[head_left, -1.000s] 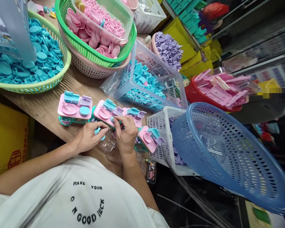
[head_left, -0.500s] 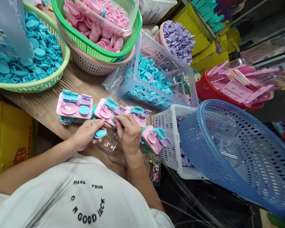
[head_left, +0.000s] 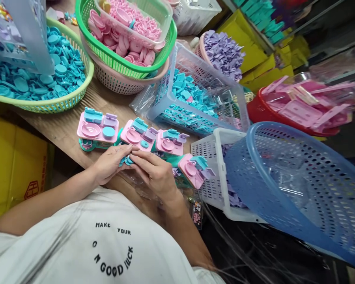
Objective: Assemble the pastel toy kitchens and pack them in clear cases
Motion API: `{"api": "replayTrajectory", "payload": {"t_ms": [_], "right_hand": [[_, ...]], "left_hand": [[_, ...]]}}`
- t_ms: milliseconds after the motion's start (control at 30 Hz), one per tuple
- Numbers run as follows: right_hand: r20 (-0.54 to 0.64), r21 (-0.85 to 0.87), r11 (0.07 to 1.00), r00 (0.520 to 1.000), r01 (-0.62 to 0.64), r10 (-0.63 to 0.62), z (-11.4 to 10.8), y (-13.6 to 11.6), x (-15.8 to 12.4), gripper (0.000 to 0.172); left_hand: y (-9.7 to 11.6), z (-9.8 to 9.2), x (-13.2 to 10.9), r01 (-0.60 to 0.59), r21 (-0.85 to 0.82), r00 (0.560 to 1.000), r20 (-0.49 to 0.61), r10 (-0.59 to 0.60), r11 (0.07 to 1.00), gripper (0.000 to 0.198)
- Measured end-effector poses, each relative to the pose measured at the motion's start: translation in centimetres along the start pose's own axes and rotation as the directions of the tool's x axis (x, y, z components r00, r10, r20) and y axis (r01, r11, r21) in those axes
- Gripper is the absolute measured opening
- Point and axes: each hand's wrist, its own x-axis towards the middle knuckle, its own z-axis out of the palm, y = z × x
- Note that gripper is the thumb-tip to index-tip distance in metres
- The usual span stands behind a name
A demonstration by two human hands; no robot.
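Observation:
My left hand [head_left: 110,162] is closed around a few small turquoise discs [head_left: 127,160]. The fingertips of my right hand [head_left: 155,169] meet it there and pinch at the same discs; how many are held is hidden. Just beyond my hands stands a row of toy units with pink tops. The leftmost unit [head_left: 90,131] carries a turquoise disc [head_left: 109,132], a round pink basin, and turquoise and purple upright parts. On the second unit [head_left: 133,135] lies a small turquoise piece [head_left: 144,144]. Further right are a third unit [head_left: 167,146] and a tilted one [head_left: 192,169].
A yellow-green basket [head_left: 77,92] of turquoise discs is at back left. Behind the row are a green basket [head_left: 130,71] of pink parts and a clear crate [head_left: 177,114] of turquoise pieces. A white crate [head_left: 221,177] and blue basket [head_left: 284,189] stand right, near a red basket [head_left: 257,114].
My right hand has drawn back from the second unit to the discs in my left hand. A small turquoise piece now shows on that unit. The whole view has shifted slightly.

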Motion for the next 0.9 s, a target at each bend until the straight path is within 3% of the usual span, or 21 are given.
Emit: {"api": "replayTrajectory", "payload": {"t_ms": [300, 467, 533, 633, 733, 800, 900], "right_hand": [[-0.043, -0.016, 1.000, 0.999, 0.010, -0.011, -0.9, 1.3, 0.1, 0.016], [-0.116, -0.095, 0.995, 0.993, -0.030, 0.018, -0.7, 1.0, -0.1, 0.016], [-0.178, -0.092, 0.991, 0.981, -0.095, 0.078, -0.5, 1.0, -0.1, 0.016], [-0.368, -0.147, 0.964, 0.917, -0.220, 0.153, -0.2, 1.6, 0.0, 0.017], [-0.480, -0.296, 0.922, 0.873, -0.249, 0.081, 0.5, 2.8, 0.3, 0.017], [-0.459, -0.369, 0.901, 0.888, -0.231, 0.040, 1.1, 3.5, 0.5, 0.016], [-0.403, -0.415, 0.885, 0.915, -0.210, 0.028, 1.9, 4.0, 0.6, 0.018]], "left_hand": [[-0.1, 1.2, 0.0, 0.069, 0.018, 0.995, 0.066, -0.070, 0.997, 0.023], [-0.2, 1.1, 0.4, 0.086, 0.082, 0.980, 0.171, -0.099, 0.993, 0.025], [-0.3, 1.1, 0.5, 0.063, 0.109, 0.978, 0.193, -0.084, 0.992, 0.027], [-0.4, 1.0, 0.4, -0.028, 0.244, 0.988, 0.153, -0.011, 0.969, 0.038], [-0.6, 0.9, 0.3, -0.236, 0.527, 0.972, 0.144, 0.187, 0.817, 0.046], [-0.8, 0.8, 0.3, -0.365, 0.670, 0.928, 0.210, 0.307, 0.647, 0.050], [-1.2, 0.5, 0.6, -0.448, 0.761, 0.881, 0.286, 0.376, 0.470, 0.055]]}}
